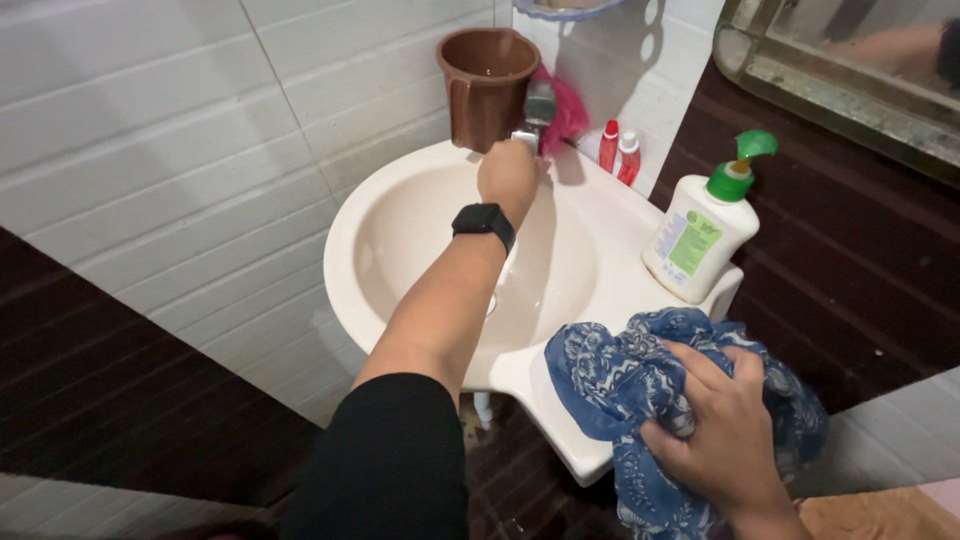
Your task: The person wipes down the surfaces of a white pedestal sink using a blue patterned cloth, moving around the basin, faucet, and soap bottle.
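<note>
My left hand (pixel 508 175), with a black watch on the wrist, reaches across the cream washbasin (pixel 590 270) and is closed around the metal tap (pixel 538 108) at its back edge. My right hand (pixel 728 428) grips a bunched blue patterned cloth (pixel 625 375) that rests on the basin's near right corner. No water is visible running into the bowl.
A brown plastic mug (pixel 487 85) stands on the basin's back rim beside something pink (pixel 570 112). Two small red-and-white bottles (pixel 618 152) and a white pump bottle with a green top (pixel 705 225) sit on the right rim. White tiled wall lies left, a mirror (pixel 850 60) upper right.
</note>
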